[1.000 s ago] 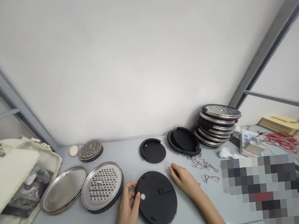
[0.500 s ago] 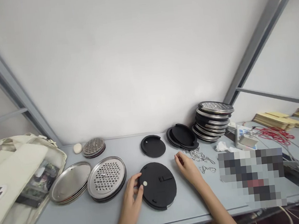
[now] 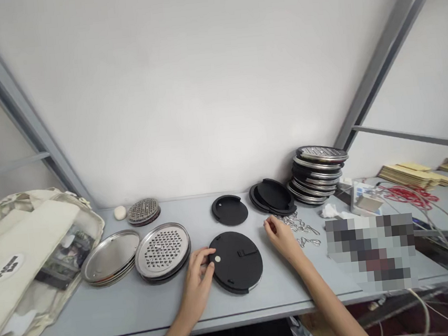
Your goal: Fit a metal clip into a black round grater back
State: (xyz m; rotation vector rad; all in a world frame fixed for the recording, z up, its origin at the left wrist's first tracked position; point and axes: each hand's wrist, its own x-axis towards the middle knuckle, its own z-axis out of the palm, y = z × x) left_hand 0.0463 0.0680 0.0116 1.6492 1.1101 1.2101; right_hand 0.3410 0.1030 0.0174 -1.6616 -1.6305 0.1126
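Observation:
A black round disc [image 3: 237,269] lies on the table in front of me, with a pale dot, a small rectangular latch-like part and a few slots on its upper face. At its left edge, my left hand [image 3: 197,273] has its thumb and forefinger curled against the rim. My right hand [image 3: 280,236] hovers just right of the disc with its fingertips pinched together; whatever they hold, if anything, is too small to make out. Beside that hand lie several metal wire clips [image 3: 301,227]. Left of my left hand, a round metal grater plate [image 3: 163,250] tops a small stack.
Metal plates [image 3: 113,255] and a canvas bag [image 3: 55,221] are on the left. Farther back are a smaller grater disc [image 3: 143,211], a white oval object [image 3: 120,213], black round trays [image 3: 230,209] and a tall disc stack [image 3: 320,174]. Red cords [image 3: 409,195] lie at right.
The view has tilted, so the table sits higher in the picture. Both hands keep nearly the same places, left at the disc's rim and right pinched beside it.

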